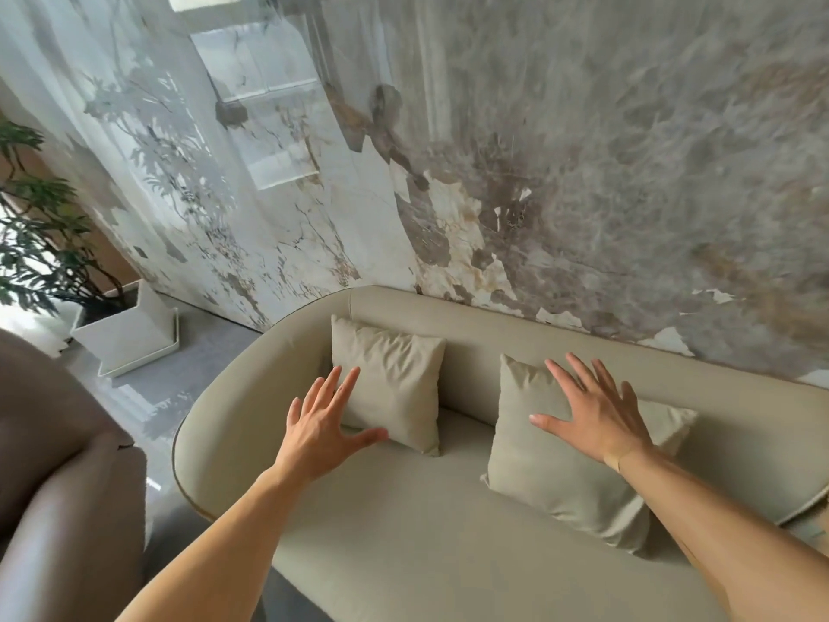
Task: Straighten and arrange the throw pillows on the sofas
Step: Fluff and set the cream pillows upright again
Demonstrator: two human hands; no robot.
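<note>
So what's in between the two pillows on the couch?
Nothing: only bare couch shows between the left pillow and the right pillow in the head view.

Daylight coming in from upper left, blowing out the left edge, leaf shadows falling on the marble wall (583, 172), glossy floor (148, 397) showing glare, wide-angle lens bending the edges, wall texture smearing soft at right, centre staying sharp.

Two beige pillows lean on the beige sofa (403, 523) backrest: left pillow (394, 383) upright, right pillow (560, 478) tilted, nearer.
</note>
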